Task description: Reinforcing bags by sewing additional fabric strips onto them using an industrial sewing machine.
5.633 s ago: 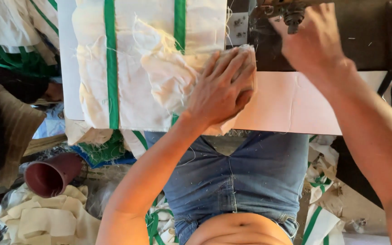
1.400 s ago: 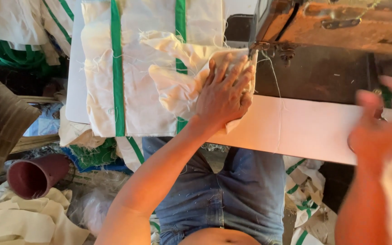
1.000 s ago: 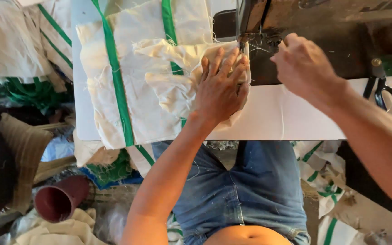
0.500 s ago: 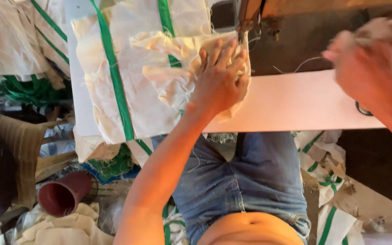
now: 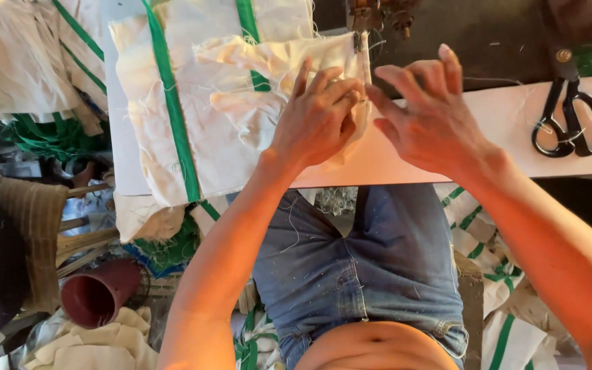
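Left hand (image 5: 320,116) flat, pinning cream cloth (image 5: 241,103); needle (image 5: 359,42) just beyond its fingertips. Right hand (image 5: 433,116) open, empty, beside it; scissors (image 5: 570,109) well right.

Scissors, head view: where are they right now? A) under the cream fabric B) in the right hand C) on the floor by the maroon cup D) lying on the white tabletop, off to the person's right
D: the black-handled scissors lie flat on the white tabletop, apart from the right hand, which is open and holds nothing; the left hand presses on the cream fabric.
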